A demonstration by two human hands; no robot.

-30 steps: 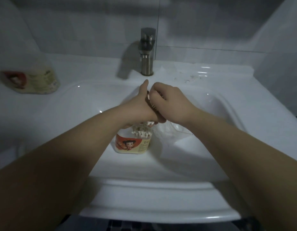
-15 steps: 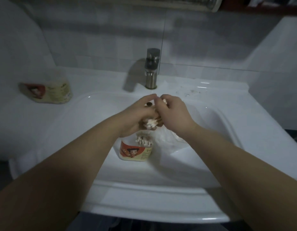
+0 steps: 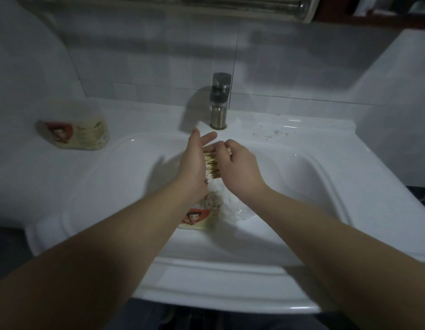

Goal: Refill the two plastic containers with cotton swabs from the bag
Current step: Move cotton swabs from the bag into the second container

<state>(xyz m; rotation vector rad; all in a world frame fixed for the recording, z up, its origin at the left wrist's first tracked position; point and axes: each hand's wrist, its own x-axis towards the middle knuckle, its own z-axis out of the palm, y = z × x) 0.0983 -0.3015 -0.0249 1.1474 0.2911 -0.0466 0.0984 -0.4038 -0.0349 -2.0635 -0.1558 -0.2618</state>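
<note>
Plastic container (image 3: 199, 221) holds swabs (image 3: 212, 201); left hand (image 3: 193, 167) spread against swab bundle (image 3: 212, 166), right hand's (image 3: 240, 170) grip pinching it.

white sink (image 3: 302, 186), tan swabs (image 3: 212, 166), red-labelled container (image 3: 197, 219).

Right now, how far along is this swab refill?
Partly done: the container in the basin already holds some swabs. The left hand and right hand hold a bundle of swabs between them. Left: dropping it in, then the counter container, whose fill I cannot tell.
</note>
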